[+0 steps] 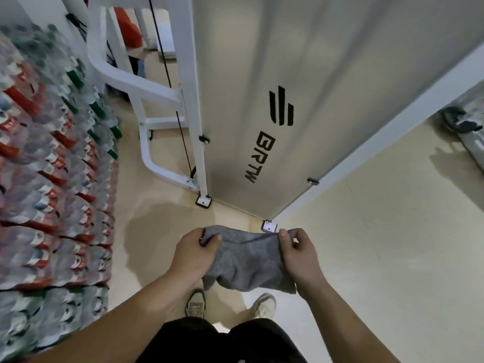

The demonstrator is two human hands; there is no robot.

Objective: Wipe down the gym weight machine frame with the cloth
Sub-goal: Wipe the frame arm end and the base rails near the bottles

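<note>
Cloth stretched between both hands, not yet on the machine.
You hold the grey cloth [248, 260] by its top corners, left hand [193, 254] at its 9 o'clock, right hand [298, 255] at 3, fingers [288, 241] pinching fabric, seemingly to spread a flat wiping face. It hangs over the floor, clear of the white frame [190, 100] at 12 o'clock.

Pale beige glossy floor [366, 258] underfoot. The white tubular metal weight machine frame [157, 163] stands on it on small metal foot plates [203, 200], its grey logo-printed side panel [248, 74] rising from floor level. On the left, shrink-wrapped packs of plastic bottles [52, 179] are stacked up. A pair of pale trainers [195, 306] is planted just before the frame. Far right sits something grey [461, 124], too blurred to tell.
</note>
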